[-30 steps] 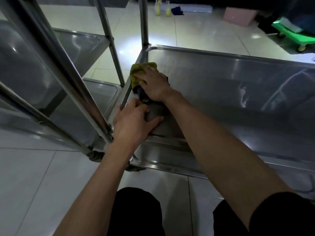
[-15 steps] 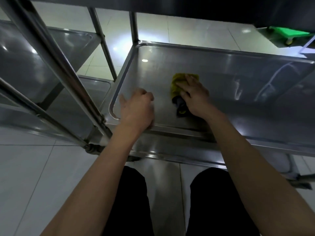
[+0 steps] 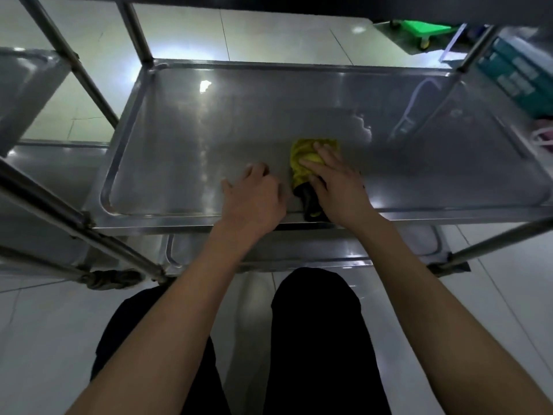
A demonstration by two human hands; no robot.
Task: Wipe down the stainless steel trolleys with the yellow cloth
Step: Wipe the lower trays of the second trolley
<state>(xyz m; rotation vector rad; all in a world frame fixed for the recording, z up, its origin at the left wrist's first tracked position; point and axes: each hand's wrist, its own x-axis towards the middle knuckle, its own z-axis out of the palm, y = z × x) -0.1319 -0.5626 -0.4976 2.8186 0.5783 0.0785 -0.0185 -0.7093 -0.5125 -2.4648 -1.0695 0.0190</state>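
Note:
A stainless steel trolley shelf (image 3: 209,130) with a raised rim fills the middle of the view. On its near middle lies a bunched yellow cloth (image 3: 302,152) with a dark part at its near end. My right hand (image 3: 338,187) lies on top of the cloth and presses it onto the shelf, fingers stretched over the yellow part. Just left of the cloth, my left hand (image 3: 254,199) rests on the bare shelf surface with loosely bent fingers and holds nothing.
A second steel trolley (image 3: 27,85) stands close on the left, its slanted posts (image 3: 86,223) crossing the near left. A lower shelf (image 3: 299,254) shows beneath. Teal boxes (image 3: 514,76) sit at the right and a green wheeled dolly (image 3: 425,28) on the tiled floor beyond.
My right hand has slid the cloth from the shelf's far left corner rightward to its near middle. My left hand followed to the right along the near edge.

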